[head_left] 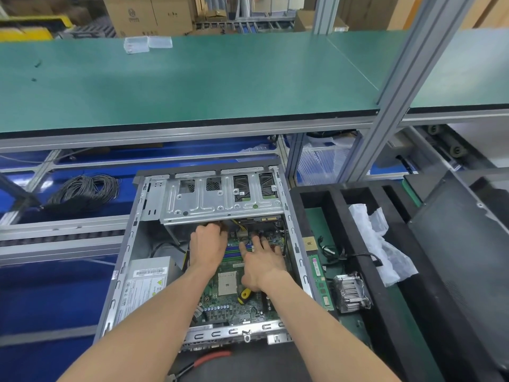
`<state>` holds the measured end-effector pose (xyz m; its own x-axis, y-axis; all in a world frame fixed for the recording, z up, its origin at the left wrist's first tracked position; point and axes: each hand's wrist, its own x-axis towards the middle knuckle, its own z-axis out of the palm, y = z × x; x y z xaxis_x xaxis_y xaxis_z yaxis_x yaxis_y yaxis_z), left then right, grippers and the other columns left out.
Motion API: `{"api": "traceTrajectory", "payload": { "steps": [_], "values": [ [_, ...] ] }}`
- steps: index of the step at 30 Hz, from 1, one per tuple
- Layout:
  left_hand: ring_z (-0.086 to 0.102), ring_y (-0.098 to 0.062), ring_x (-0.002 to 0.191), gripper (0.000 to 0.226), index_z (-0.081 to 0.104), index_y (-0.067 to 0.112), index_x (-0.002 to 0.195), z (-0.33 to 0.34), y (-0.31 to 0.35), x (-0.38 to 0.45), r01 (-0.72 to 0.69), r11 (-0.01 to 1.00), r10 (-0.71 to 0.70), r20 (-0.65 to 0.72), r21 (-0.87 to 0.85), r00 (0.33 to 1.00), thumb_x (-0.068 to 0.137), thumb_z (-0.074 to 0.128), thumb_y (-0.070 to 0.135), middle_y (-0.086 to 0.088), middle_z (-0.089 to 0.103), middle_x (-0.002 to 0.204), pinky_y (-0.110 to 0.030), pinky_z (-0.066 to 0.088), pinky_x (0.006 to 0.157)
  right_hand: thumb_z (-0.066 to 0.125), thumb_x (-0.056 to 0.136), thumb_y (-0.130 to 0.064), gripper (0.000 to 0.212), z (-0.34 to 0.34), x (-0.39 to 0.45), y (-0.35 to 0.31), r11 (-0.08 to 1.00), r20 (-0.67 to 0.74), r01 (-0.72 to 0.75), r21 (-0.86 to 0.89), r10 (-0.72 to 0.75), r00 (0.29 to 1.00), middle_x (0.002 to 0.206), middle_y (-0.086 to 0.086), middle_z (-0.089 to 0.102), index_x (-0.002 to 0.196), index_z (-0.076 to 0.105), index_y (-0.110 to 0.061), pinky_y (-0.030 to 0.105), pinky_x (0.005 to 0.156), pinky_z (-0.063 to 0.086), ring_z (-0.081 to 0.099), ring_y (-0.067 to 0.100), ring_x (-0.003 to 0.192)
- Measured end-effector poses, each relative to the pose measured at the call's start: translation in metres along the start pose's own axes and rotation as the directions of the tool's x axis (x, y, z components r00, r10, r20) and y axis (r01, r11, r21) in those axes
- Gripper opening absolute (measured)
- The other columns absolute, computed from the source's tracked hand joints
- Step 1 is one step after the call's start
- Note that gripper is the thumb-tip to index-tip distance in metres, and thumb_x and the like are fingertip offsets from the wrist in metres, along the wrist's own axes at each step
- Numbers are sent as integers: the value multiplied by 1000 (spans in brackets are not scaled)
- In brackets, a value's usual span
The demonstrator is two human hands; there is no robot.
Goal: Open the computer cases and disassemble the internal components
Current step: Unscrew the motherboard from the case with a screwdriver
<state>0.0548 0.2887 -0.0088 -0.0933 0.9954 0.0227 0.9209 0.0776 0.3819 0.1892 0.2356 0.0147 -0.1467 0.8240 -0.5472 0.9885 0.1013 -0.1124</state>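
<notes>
The case lies open on its side in front of me, between the blue conveyor on my left and a black foam tray on my right. Its motherboard is exposed, with the bare CPU socket near the middle. The power supply sits in the case's left bay, and the drive cage spans the far end.

My left hand reaches in under the cage edge. Its fingers are curled down at the cables there; the fingertips are hidden, so I cannot tell whether they grip anything.

My right hand rests on the board just beside the left, fingers spread and straight, tips near the memory slots. It holds nothing. A yellow-handled screwdriver lies on the board, partly under that wrist.

In the tray: a memory stick, a heatsink, a loose chip, and crumpled plastic wrap.

Red-handled pliers lie by the case's near edge. A coil of black cable lies on the conveyor. The green bench runs beyond.
</notes>
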Motion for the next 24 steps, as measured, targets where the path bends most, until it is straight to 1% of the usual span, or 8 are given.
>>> {"api": "traceTrajectory", "payload": {
  "steps": [2,5,8,11,15,17,20,24],
  "values": [
    [60,-35,65,25,72,-1,82,4,3,1,-41,994,44,31,-106,999,94,61,19,-23,68,76,-34,46,59,60,91,-31,92,0,0,0,1000,-3,-1,-1,1,1000,167,12,-5,162,3,-22,56,121,10,-1,34,154],
    [57,-29,58,19,74,2,84,11,5,2,-81,984,96,91,-158,991,88,66,19,-19,71,75,-27,41,57,61,90,-31,92,0,-1,0,1000,-8,1,2,-1,1000,167,12,-3,162,4,-21,56,122,11,-1,34,154],
    [66,-33,73,21,75,8,92,19,2,5,-78,980,107,156,-184,982,89,69,29,-18,73,84,-29,44,60,62,90,-32,92,0,0,0,1000,-13,3,6,-3,1000,167,11,-2,162,5,-21,56,122,12,0,33,154],
    [68,-33,81,23,75,14,91,25,5,9,-67,978,106,193,-197,975,90,70,36,-15,74,88,-29,38,59,61,91,-32,92,1,1,0,1000,-14,3,2,-3,1000,167,11,-2,162,4,-21,56,122,12,0,33,154],
    [67,-30,93,17,77,19,101,28,11,14,-55,969,105,197,-243,975,93,67,31,-10,74,105,-27,37,66,61,90,-31,91,2,1,0,1000,-23,3,2,-3,1000,167,11,-1,162,5,-21,57,121,13,2,34,154],
    [67,-32,93,16,77,18,101,29,12,14,-74,976,113,186,-206,976,95,65,27,-10,74,104,-28,37,66,61,89,-31,92,2,1,1,1000,-24,5,3,-5,1000,167,11,-1,162,5,-21,57,121,13,2,34,154],
    [68,-37,86,13,71,8,92,31,15,11,-140,990,138,198,-4,971,90,60,14,-17,73,95,-33,41,63,61,89,-31,92,2,1,0,1000,-15,2,1,-2,1000,167,11,-2,162,6,-20,57,122,12,1,34,154],
    [69,-37,74,11,67,5,76,27,19,4,-198,969,160,236,146,958,81,62,14,-18,71,80,-29,38,56,60,89,-31,91,2,2,0,1000,-5,0,-7,0,1000,167,12,-4,162,7,-19,57,122,10,-1,34,154]
  ]
}}
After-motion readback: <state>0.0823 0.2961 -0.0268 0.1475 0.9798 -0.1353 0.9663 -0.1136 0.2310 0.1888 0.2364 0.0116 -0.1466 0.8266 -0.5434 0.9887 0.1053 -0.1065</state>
